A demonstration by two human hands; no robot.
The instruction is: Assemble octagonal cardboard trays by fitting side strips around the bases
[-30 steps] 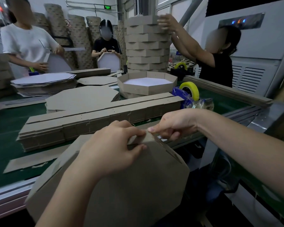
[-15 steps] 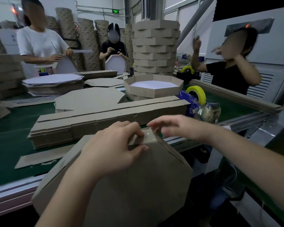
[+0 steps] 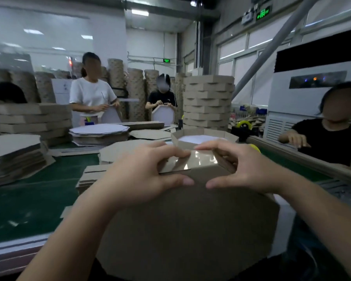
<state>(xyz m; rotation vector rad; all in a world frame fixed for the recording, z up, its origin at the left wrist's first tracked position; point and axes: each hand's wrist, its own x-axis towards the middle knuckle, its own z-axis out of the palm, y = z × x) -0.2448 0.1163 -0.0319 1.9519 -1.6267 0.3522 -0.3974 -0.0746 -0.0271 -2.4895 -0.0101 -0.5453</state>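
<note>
Both hands pinch the top edge of a brown tray (image 3: 186, 226) that stands tilted against the near edge of the table (image 3: 28, 201). The left hand (image 3: 142, 175) has its fingers on the glossy tape (image 3: 199, 159) along the upper side strip and its thumb on the tray's bottom face; the right hand (image 3: 245, 169) grips the same edge just beside it, thumb toward the left thumb.

The only signs are two green lit ones, one (image 3: 263, 12) high on the right and one (image 3: 166, 60) on the far wall; their writing is too blurred to read.

The table top is dark green. At its left edge lies a pile of flat bases (image 3: 14, 153); behind the hands lie more cut sheets (image 3: 120, 151) and a finished tray with a white inside (image 3: 203, 136). A tall stack of trays (image 3: 208, 100) stands at the far side. Three people work around the table, and cardboard rolls (image 3: 136, 92) line the back wall. A white machine (image 3: 304, 102) stands at right, under windows.
</note>
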